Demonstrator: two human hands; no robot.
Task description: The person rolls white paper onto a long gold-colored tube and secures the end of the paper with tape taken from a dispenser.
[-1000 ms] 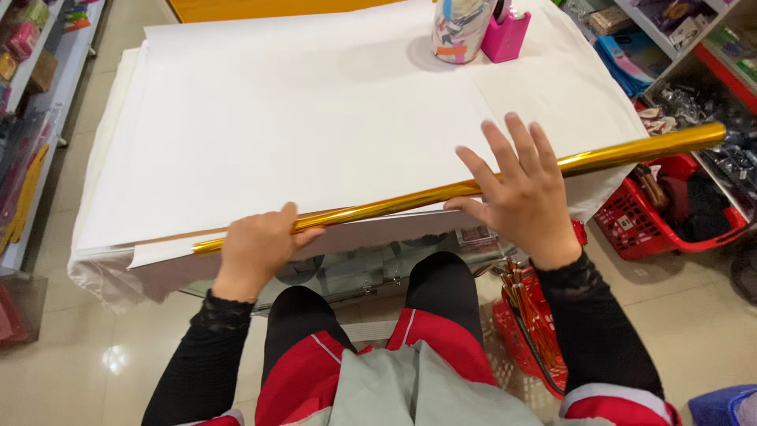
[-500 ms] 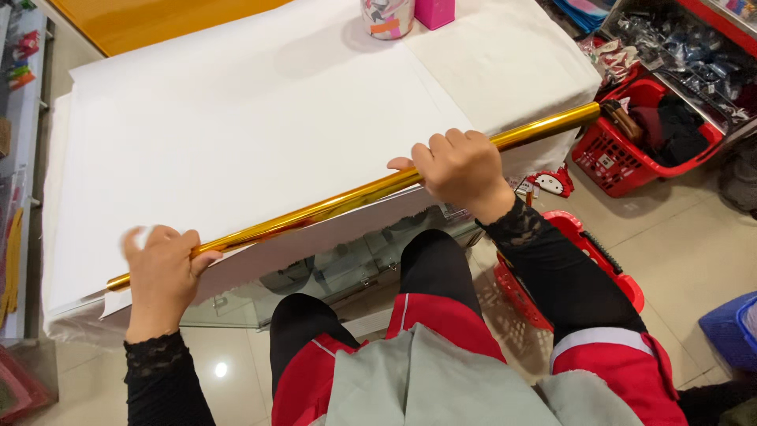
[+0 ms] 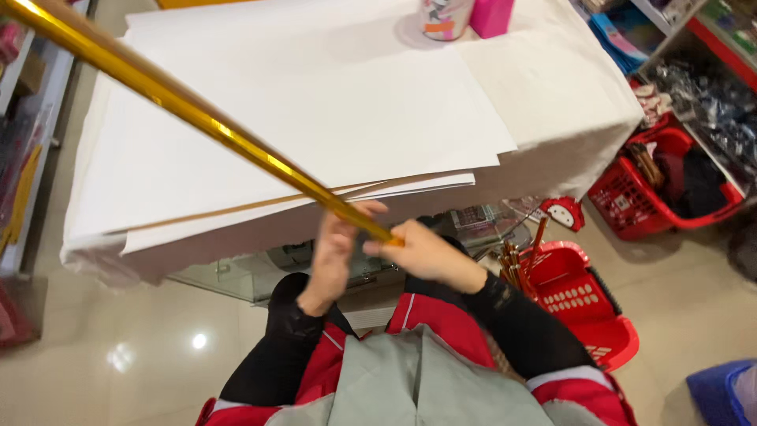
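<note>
A long, thin roll of shiny gold paper [image 3: 189,117] slants from the top left corner down to my hands in front of the table edge. My right hand [image 3: 422,254] is closed around its near end. My left hand [image 3: 337,254] touches the roll right beside it, fingers curled against it. The roll is lifted above a stack of large white paper sheets [image 3: 315,118] that covers the table. A thin gold strip [image 3: 236,210] shows between the sheets near the front edge.
A patterned cup [image 3: 445,17] and a pink holder [image 3: 493,16] stand at the table's far side. Red baskets [image 3: 579,304] [image 3: 670,189] with goods sit on the tiled floor to the right. Shelves line the left [image 3: 24,118] and far right.
The gold roll lay flat along the table's front edge with my hands spread apart on it. Now it is lifted and swung, far end up to the left, both hands together at its near end.
</note>
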